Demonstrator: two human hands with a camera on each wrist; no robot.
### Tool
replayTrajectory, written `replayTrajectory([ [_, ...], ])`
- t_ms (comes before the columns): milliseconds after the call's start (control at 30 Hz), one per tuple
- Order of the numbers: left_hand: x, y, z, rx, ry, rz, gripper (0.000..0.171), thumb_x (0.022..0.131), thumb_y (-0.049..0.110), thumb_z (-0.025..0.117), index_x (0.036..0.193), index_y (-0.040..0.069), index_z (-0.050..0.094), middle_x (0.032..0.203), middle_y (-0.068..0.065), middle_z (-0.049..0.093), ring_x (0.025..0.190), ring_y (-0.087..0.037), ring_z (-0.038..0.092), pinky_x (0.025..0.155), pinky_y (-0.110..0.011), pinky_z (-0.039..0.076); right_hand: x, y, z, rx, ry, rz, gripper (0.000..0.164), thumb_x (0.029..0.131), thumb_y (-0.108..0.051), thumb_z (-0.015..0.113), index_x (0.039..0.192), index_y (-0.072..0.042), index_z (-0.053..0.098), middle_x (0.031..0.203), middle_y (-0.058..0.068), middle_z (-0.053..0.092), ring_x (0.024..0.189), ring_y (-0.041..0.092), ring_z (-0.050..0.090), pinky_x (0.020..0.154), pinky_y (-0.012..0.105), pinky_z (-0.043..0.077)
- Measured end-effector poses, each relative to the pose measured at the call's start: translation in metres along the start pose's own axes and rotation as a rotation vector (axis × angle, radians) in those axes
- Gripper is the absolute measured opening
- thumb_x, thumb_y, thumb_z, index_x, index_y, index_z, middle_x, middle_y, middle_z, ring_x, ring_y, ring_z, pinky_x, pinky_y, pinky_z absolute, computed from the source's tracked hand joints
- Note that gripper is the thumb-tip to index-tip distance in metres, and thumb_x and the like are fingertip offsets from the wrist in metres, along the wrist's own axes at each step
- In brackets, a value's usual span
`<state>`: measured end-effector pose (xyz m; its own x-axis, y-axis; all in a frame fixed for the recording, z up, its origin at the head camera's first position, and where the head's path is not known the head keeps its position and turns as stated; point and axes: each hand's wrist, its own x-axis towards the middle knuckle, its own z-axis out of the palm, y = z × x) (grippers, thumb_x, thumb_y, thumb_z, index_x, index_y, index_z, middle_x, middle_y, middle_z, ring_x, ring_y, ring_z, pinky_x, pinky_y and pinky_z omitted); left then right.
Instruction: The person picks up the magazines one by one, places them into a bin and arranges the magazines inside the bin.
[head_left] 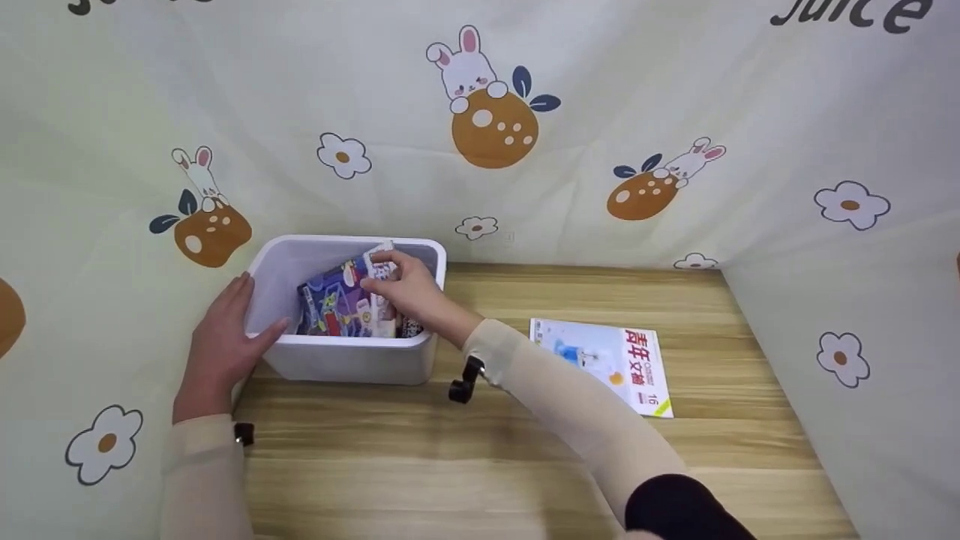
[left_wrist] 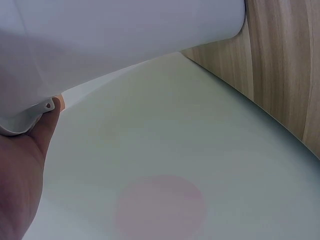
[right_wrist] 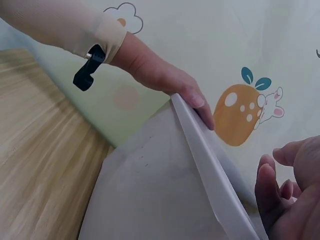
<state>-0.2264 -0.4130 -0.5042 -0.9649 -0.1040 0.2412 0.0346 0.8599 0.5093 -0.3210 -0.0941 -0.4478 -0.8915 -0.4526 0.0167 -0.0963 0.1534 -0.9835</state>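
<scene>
A white plastic bin (head_left: 352, 361) stands at the back left, with colourful printed booklets or packets (head_left: 330, 307) leaning inside it. My left hand (head_left: 225, 337) grips its front left corner, thumb over the rim and fingers along the outer left side; the left wrist view shows a finger of that hand (left_wrist: 47, 122) beneath the lip. Over the bin's right part is my right hand (head_left: 412, 289), thumb and index finger apart beside a white-edged booklet. In the right wrist view, the right hand (right_wrist: 295, 195) has bent fingers and nothing visible between them.
To the right of the bin, a white magazine with red lettering (head_left: 600, 360) lies flat on the wood-grain surface (head_left: 420, 457). Fabric walls (head_left: 570, 217) printed with rabbits, oranges and flowers rise at the back, left and right. The bin stands close to the left wall.
</scene>
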Motion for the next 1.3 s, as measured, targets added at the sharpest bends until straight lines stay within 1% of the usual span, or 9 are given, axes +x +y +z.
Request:
replayTrajectory([
  [133, 0.0, 0.001, 0.003, -0.003, -0.011, -0.017, 0.11, 0.101, 0.067, 0.067, 0.179, 0.01, 0.015, 0.183, -0.021, 0.016, 0.168, -0.049, 0.014, 0.127, -0.079, 0.016, -0.006, 0.001, -0.01, 0.064, -0.005, -0.016, 0.047, 0.1, -0.016, 0.084, 0.143, -0.009, 0.065, 0.074, 0.003, 0.064, 0.044, 0.015, 0.054, 0.038, 0.027, 0.048],
  [267, -0.002, 0.001, 0.006, -0.006, -0.019, -0.039, 0.112, 0.1, 0.07, 0.067, 0.179, 0.012, 0.013, 0.184, -0.019, 0.013, 0.168, -0.049, 0.012, 0.127, -0.08, 0.014, -0.016, 0.007, -0.024, 0.09, -0.014, -0.054, 0.039, 0.1, -0.012, 0.083, 0.135, -0.006, 0.068, 0.075, 0.002, 0.062, 0.045, 0.015, 0.054, 0.039, 0.027, 0.049],
  [400, -0.003, 0.001, 0.007, -0.001, -0.019, -0.041, 0.112, 0.1, 0.07, 0.066, 0.179, 0.012, 0.013, 0.184, -0.019, 0.013, 0.168, -0.049, 0.012, 0.127, -0.08, 0.014, -0.036, 0.021, -0.052, 0.049, 0.003, -0.117, 0.034, 0.101, -0.011, 0.081, 0.131, -0.004, 0.067, 0.079, 0.001, 0.061, 0.046, 0.013, 0.054, 0.039, 0.027, 0.049],
  [567, -0.003, 0.0, 0.006, 0.004, -0.014, -0.023, 0.111, 0.1, 0.07, 0.065, 0.178, 0.009, 0.016, 0.183, -0.021, 0.016, 0.168, -0.049, 0.014, 0.128, -0.079, 0.016, -0.075, 0.054, -0.107, -0.098, 0.004, -0.194, 0.035, 0.104, -0.012, 0.078, 0.134, -0.004, 0.064, 0.085, 0.004, 0.059, 0.052, 0.025, 0.059, 0.042, 0.028, 0.05],
  [767, -0.005, -0.003, 0.001, 0.018, -0.015, -0.02, 0.108, 0.102, 0.068, 0.064, 0.178, 0.007, 0.016, 0.183, -0.022, 0.016, 0.168, -0.048, 0.014, 0.129, -0.077, 0.015, -0.122, 0.106, -0.187, -0.524, 0.067, -0.227, 0.042, 0.103, -0.026, 0.083, 0.138, -0.011, 0.065, 0.099, 0.008, 0.066, 0.069, 0.014, 0.063, 0.059, 0.027, 0.053],
  [867, -0.005, -0.003, -0.001, 0.025, -0.017, -0.03, 0.109, 0.102, 0.069, 0.064, 0.178, 0.008, 0.015, 0.183, -0.021, 0.015, 0.168, -0.049, 0.013, 0.128, -0.078, 0.014, -0.146, 0.132, -0.223, -0.706, 0.113, -0.214, 0.052, 0.101, -0.035, 0.085, 0.143, -0.011, 0.064, 0.11, 0.011, 0.067, 0.079, 0.015, 0.066, 0.066, 0.031, 0.056],
  [933, -0.004, -0.002, -0.002, 0.022, -0.017, -0.034, 0.109, 0.101, 0.069, 0.064, 0.179, 0.01, 0.014, 0.184, -0.02, 0.014, 0.168, -0.049, 0.013, 0.128, -0.078, 0.014, -0.16, 0.147, -0.244, -0.755, 0.155, -0.189, 0.057, 0.1, -0.037, 0.086, 0.145, -0.01, 0.064, 0.115, 0.013, 0.067, 0.085, 0.019, 0.068, 0.07, 0.034, 0.057],
  [1100, -0.001, 0.002, -0.001, 0.008, -0.018, -0.034, 0.11, 0.101, 0.071, 0.064, 0.179, 0.012, 0.013, 0.184, -0.019, 0.013, 0.168, -0.048, 0.012, 0.128, -0.079, 0.013, -0.186, 0.169, -0.286, -0.779, 0.259, -0.06, 0.068, 0.096, -0.039, 0.089, 0.15, -0.009, 0.061, 0.126, 0.019, 0.065, 0.096, 0.031, 0.067, 0.078, 0.041, 0.056],
  [1300, 0.003, 0.003, 0.0, 0.004, -0.014, -0.032, 0.111, 0.1, 0.071, 0.065, 0.179, 0.013, 0.014, 0.184, -0.018, 0.014, 0.168, -0.048, 0.013, 0.128, -0.079, 0.013, -0.208, 0.179, -0.313, -0.82, 0.325, 0.157, 0.105, 0.089, -0.055, 0.091, 0.168, -0.006, 0.042, 0.146, 0.03, 0.05, 0.113, 0.046, 0.064, 0.094, 0.06, 0.059],
])
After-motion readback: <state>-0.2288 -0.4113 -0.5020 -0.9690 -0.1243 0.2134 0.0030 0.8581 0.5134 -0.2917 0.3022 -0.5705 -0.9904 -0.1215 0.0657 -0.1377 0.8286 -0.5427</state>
